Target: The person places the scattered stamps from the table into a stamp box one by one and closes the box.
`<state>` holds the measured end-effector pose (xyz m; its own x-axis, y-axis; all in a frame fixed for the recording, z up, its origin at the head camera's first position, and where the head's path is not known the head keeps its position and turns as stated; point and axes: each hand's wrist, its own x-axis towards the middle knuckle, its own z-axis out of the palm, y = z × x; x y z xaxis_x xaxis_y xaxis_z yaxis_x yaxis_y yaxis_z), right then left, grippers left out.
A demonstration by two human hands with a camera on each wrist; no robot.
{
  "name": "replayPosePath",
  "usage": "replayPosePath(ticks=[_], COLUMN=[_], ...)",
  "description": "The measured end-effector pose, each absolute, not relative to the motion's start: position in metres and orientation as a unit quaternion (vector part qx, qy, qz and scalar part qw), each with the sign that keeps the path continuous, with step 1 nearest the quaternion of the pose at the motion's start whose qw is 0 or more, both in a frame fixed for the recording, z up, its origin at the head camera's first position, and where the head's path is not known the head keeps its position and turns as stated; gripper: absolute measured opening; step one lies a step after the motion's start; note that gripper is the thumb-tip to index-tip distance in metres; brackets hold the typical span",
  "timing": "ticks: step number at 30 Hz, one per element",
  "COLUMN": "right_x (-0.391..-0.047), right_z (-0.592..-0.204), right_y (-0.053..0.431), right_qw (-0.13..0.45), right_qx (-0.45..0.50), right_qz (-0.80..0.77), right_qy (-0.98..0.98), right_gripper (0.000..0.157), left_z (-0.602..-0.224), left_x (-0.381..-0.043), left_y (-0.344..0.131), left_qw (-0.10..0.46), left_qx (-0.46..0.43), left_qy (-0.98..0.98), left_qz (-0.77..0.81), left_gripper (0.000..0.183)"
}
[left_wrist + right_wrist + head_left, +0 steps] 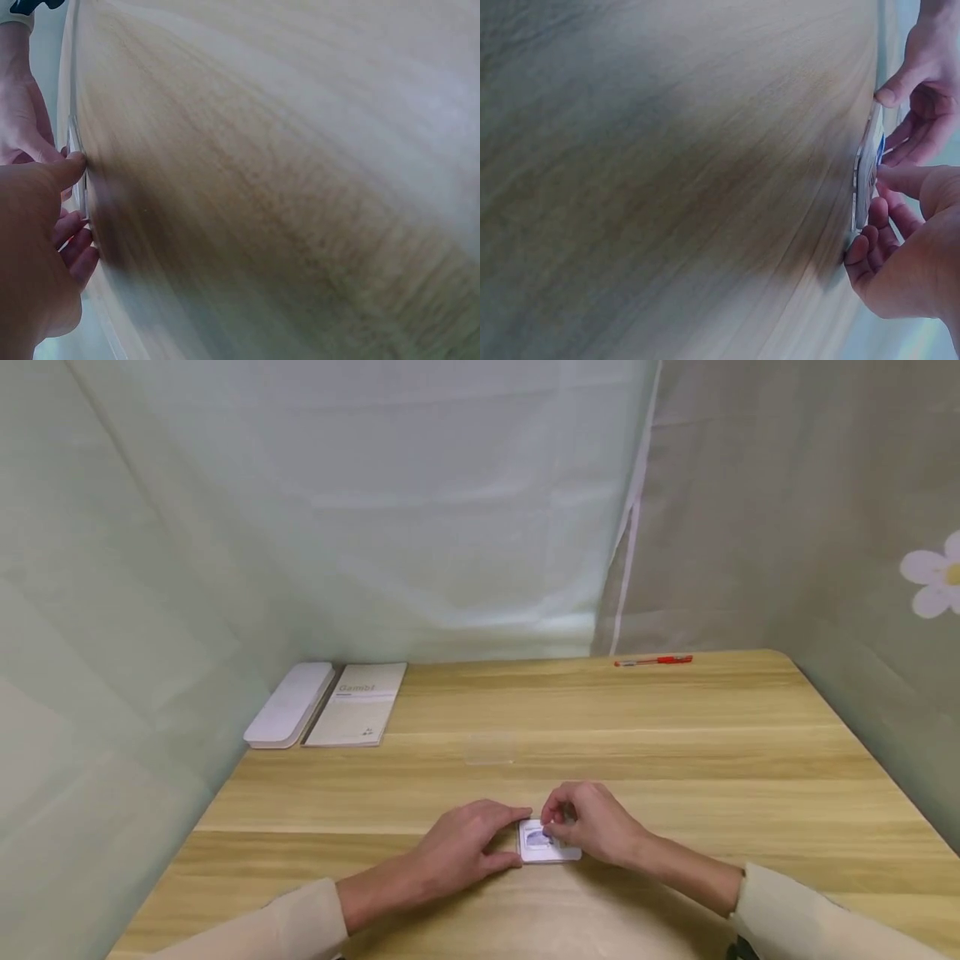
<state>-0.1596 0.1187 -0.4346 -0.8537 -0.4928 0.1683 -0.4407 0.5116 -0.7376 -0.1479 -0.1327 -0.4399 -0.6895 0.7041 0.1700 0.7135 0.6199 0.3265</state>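
Observation:
A small white card-like frame with rounded corners lies flat on the wooden table, a bluish picture piece at its middle. My left hand holds the frame's left side, thumb at the near corner and a finger at the far one. With thumb and forefinger together, my right hand pinches the bluish piece at its right part, its fingers covering part of the frame. In the right wrist view the frame appears edge-on as a thin layered slab, with a bit of blue showing between both hands.
Beyond the hands a thin clear sheet lies on the table. At the far left are a white case and a notebook. A red pen lies near the back edge. Curtains hang around the table.

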Motion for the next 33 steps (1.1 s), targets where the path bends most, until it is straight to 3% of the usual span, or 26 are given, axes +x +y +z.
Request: replayPosePath(ticks=[33], right_x=[-0.1677], right_z=[-0.4321], right_y=[0.119], right_qw=[0.053], right_qx=[-0.263], right_qz=[-0.396], right_qy=[0.878], right_gripper=[0.015], left_z=[-0.4362], left_x=[-0.1567], left_y=[-0.1347], left_qw=[0.004], left_qx=[-0.404], left_qy=[-0.894], left_qz=[-0.191], left_gripper=[0.062])
